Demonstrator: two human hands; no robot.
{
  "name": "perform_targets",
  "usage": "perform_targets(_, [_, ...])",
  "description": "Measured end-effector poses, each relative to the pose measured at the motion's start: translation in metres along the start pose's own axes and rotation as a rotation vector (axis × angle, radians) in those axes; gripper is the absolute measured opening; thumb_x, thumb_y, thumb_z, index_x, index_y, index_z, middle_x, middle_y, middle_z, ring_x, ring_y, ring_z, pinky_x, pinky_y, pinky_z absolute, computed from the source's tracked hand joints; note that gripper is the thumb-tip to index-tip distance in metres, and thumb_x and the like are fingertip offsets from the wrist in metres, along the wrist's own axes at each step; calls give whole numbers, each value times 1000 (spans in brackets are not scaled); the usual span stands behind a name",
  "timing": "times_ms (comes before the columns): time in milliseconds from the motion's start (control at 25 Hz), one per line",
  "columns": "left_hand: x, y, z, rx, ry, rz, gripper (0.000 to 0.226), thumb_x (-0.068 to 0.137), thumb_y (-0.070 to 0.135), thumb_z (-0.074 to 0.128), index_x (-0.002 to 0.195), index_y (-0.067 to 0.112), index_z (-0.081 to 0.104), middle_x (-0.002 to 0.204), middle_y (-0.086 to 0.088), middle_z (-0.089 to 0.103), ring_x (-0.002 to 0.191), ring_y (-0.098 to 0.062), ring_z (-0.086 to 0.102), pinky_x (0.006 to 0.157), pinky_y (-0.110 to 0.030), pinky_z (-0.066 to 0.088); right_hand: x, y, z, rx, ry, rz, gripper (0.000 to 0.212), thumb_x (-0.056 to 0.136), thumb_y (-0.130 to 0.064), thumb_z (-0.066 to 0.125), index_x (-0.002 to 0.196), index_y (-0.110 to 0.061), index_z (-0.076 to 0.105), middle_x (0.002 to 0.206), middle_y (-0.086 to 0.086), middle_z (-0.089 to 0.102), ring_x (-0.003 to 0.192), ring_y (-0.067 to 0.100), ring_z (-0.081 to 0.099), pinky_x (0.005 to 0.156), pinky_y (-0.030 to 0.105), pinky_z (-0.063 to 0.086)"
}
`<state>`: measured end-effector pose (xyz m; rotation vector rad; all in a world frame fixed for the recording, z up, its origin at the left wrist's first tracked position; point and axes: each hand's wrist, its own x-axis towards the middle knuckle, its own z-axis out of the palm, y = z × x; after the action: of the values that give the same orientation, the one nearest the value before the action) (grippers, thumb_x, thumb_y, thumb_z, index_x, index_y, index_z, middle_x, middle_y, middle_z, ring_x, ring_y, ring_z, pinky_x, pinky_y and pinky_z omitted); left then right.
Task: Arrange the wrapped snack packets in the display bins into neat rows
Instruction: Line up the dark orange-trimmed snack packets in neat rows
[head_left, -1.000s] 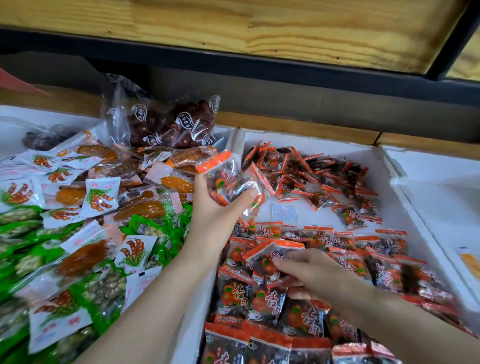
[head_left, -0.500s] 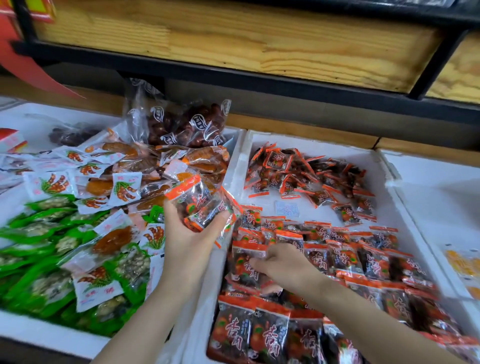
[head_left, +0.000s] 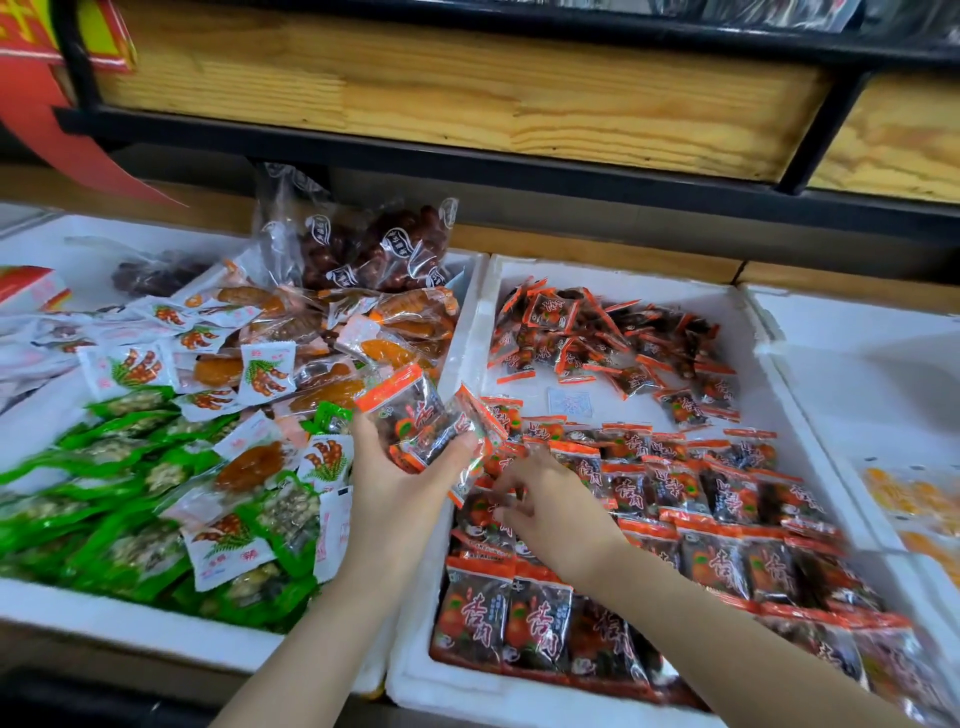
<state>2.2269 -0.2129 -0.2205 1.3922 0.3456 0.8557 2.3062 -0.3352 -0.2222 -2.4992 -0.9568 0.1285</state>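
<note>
Your right hand (head_left: 550, 512) has lifted off the rows (head_left: 727, 561) toward 10 o'clock, fingers curled, hold unclear, while your left hand (head_left: 395, 488) grips packets (head_left: 415, 415) over the bin (head_left: 649, 283) at its 9 o'clock wall, ready for placing.

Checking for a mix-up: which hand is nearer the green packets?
Left. The left hand, holding orange packets, is right beside the green packets; the right hand is over the neighbouring bin.

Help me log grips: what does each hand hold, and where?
Left hand grips a bunch of packets by their lower ends, between thumb and fingers. Right hand is blurred over the bin; a hold cannot be told.
</note>
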Motion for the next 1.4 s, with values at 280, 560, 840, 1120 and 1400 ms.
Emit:
perform_targets(280, [-31,-1,-4,-44,-68,-217,71,55,43,89,116,32,54,108,6,69,104,-18,65,95,-49,49,-49,-35,-33,910,21,73,20,99,-28,40,98,-17,57,89,7,62,68,10,63,56,12,49])
perform_targets(560, [-64,13,-4,-252,-220,-472,54,62,48,70,112,30,57,103,1,72,91,-19,70,74,-35,54,-77,-21,-40,967,8,176,12,88,-12,59,82,-2,56,65,1,66,62,17,69,58,25,58])
perform_targets(840, [-85,20,-7,-246,-169,-485,34,81,9,69,110,24,58,100,-2,73,88,-20,72,65,-35,57,-97,-9,-44,851,23,187,22,86,-15,65,102,-5,54,84,4,73,78,14,70,65,20,55])
perform_targets(1120, [-83,36,-21,219,-367,-323,44,74,15,80,106,35,56,95,12,72,84,-2,68,74,-22,52,-107,-7,-53,155,-298,-61,30,73,-40,76,80,-17,59,66,-12,45,60,3,40,56,20,29])
perform_targets(1400, [-70,50,-48,19,-68,-227,36,80,5,71,104,25,52,98,-3,68,77,-14,70,55,-26,56,-104,-21,-35,444,-44,19,15,88,-26,63,80,-14,60,64,-2,55,59,12,50,60,25,39])
